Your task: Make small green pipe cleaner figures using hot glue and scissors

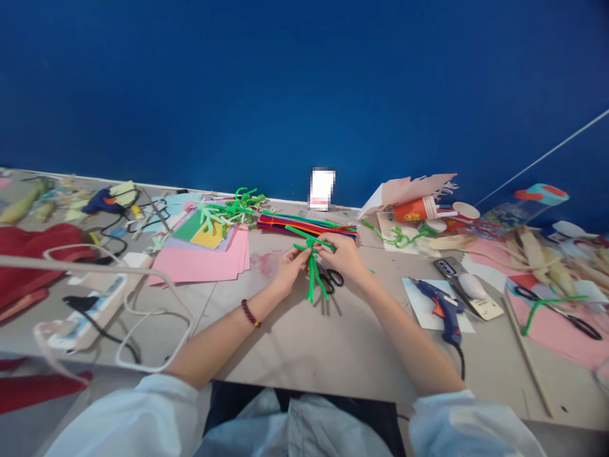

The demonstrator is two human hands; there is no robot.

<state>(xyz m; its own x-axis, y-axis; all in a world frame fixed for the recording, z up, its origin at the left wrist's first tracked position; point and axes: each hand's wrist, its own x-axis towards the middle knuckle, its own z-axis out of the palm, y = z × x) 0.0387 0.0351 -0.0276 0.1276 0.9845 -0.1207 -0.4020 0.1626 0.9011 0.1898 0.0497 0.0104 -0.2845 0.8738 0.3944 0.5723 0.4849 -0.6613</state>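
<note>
Between my two hands, above the middle of the table, are several green pipe cleaners (pixel 312 274) joined in a bunch, with some ends hanging down and others sticking out to the sides. My left hand (pixel 288 271) pinches the bunch from the left, wearing a dark red bead bracelet on its wrist. From the right, my right hand (pixel 343 255) has its fingers closed on the same bunch near its top. Black-handled scissors (pixel 334 277) lie on the table just behind and below the bunch, partly hidden by it. A bundle of colourful pipe cleaners (pixel 285 222) lies beyond my hands.
Pink paper sheets (pixel 200 263) and a green pipe cleaner pile (pixel 238 206) are at left, near a white power strip (pixel 90 311). A phone (pixel 322 189) stands by the wall. At right lie a blue glue gun (pixel 440 304), a wooden stick (pixel 528 355) and red paper cups (pixel 413 209).
</note>
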